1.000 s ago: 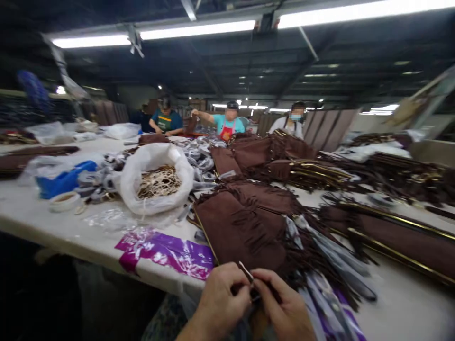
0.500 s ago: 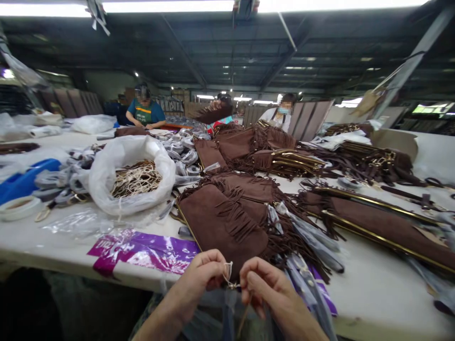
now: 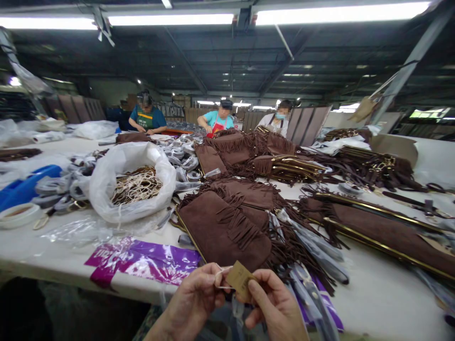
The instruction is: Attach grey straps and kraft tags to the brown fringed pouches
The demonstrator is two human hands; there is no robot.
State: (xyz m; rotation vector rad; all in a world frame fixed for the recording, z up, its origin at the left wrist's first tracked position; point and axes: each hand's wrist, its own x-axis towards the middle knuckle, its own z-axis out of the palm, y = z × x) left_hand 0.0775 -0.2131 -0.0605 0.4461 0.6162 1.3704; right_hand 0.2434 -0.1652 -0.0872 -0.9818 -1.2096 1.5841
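Between thumb and fingers, my right hand (image 3: 272, 300) pinches a small tan cardboard hang tag (image 3: 240, 279) with faint dark print. My left hand (image 3: 199, 294) is closed on the tag's thin white string (image 3: 221, 279), which loops beside its fingertips. Both hands are close together at the table's front edge. Just beyond them lies a dark brown fringed suede bag (image 3: 222, 229) with a gold zipper along its left side. Wrapped straps in clear plastic (image 3: 313, 293) lie to the right of my right hand.
A white plastic bag (image 3: 101, 184) full of strung tags stands at left, near a tape roll (image 3: 17, 215) and a blue container (image 3: 30, 184). A purple plastic packet (image 3: 149, 259) lies at the front edge. More fringed bags (image 3: 234, 149) are piled behind. Several co-workers (image 3: 147, 116) are across the table.
The tan tag has turned to show its flat face between my hands; earlier only string showed clearly. The middle co-worker has lowered a brown piece that was held up.
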